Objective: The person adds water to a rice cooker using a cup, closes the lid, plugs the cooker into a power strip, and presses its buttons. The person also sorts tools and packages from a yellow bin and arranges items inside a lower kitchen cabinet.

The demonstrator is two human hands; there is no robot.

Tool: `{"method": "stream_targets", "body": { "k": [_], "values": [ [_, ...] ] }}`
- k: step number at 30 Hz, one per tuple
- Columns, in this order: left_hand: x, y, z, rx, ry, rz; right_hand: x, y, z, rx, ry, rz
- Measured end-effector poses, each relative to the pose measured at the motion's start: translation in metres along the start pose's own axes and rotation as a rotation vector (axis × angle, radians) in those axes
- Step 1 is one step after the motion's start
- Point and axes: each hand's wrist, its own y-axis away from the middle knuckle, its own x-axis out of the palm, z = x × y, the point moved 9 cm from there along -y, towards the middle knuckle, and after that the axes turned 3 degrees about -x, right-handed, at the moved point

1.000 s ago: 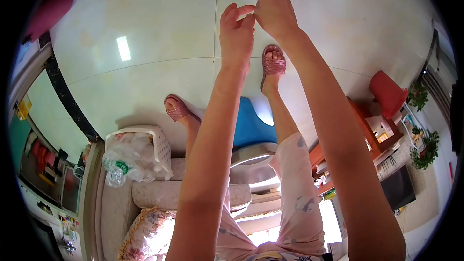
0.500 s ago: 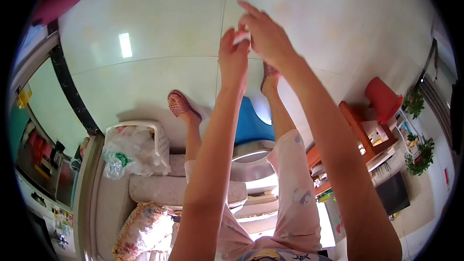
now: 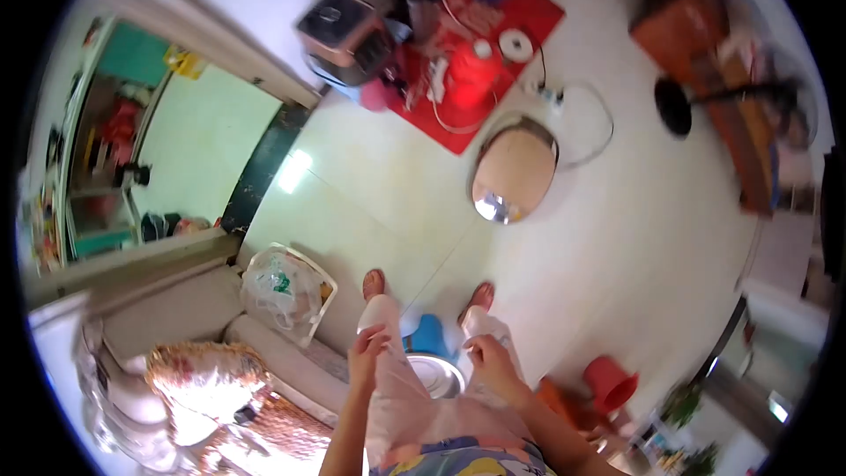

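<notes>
Pale pink trousers [image 3: 401, 392] cover the legs at lower middle of the frame, and I have both hands just by the thighs. The left hand [image 3: 365, 354] points up the frame, its fingers loosely bent with gaps between them; the right hand [image 3: 494, 363] angles inward, fingers curled, so I cannot tell how narrow they are. Whether either touches the cloth, I cannot tell. A blue plastic object [image 3: 426, 333] and a round metal-rimmed one [image 3: 456, 379] show between the knees. My edges are the white basket [image 3: 325, 304] and beige sofa [image 3: 176, 326] at left and the red bin [image 3: 606, 383] at lower right. Tiled floor [image 3: 608, 247] stretches up to a tan-topped oval device [image 3: 515, 172] and red mat [image 3: 545, 16]. Things on the mat blur, glare bleaches the cushion [image 3: 207, 379], and the bottom edge cuts off both arms.
</notes>
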Motion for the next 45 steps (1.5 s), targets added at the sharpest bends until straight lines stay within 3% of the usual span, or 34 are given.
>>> {"method": "stream_targets", "body": {
  "k": [9, 19, 26, 32, 38, 42, 45],
  "values": [
    [-0.085, 0.059, -0.056, 0.167, 0.334, -0.109, 0.005, -0.057, 0.164, -0.310, 0.453, 0.381],
    [-0.223, 0.034, -0.199, 0.308, 0.639, -0.256, 0.159, -0.149, 0.380, -0.570, 0.603, 0.629],
    [-0.314, 0.004, -0.275, 0.284, 0.676, -0.366, 0.247, -0.224, 0.456, -0.675, 0.675, 0.812],
    [-0.395, -0.048, -0.335, 0.373, 0.746, -0.546, 0.324, -0.337, 0.549, -0.857, 0.660, 0.815],
    [-0.445, -0.060, -0.421, 0.297, 0.712, -0.614, 0.398, -0.394, 0.674, -0.829, 0.449, 0.903],
    [-0.491, -0.091, -0.443, 0.268, 0.740, -0.703, 0.453, -0.432, 0.702, -0.657, 0.475, 0.988],
    [-0.534, -0.132, -0.465, 0.285, 0.695, -0.674, 0.486, -0.477, 0.708, -0.647, 0.462, 0.951]
  ]
}}
